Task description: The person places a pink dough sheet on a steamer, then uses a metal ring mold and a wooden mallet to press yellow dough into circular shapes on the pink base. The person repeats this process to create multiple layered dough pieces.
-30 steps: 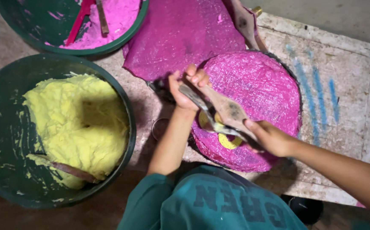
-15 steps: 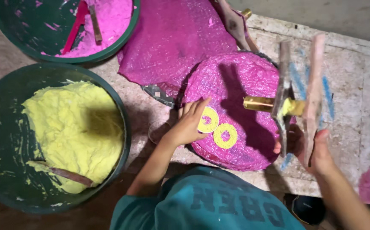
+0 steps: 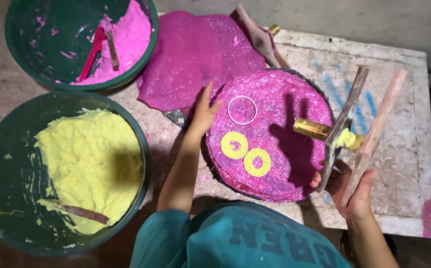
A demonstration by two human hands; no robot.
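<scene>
I am noting a green tub point(image 3: 7, 198) of yellow paste point(image 3: 89, 166) sitting at left, a second tub point(image 3: 32, 64) of pink paste point(image 3: 131, 42) lying above it. A round pink mat point(image 3: 280, 164) is resting on the stone slab point(image 3: 404, 99), carrying two yellow rings point(image 3: 247, 154). The right hand point(image 3: 352, 191) is gripping a wooden press point(image 3: 362, 126), fingers wrapped round its slats. The left hand point(image 3: 203, 114) is touching the mat's edge, fingers spread wide.
</scene>
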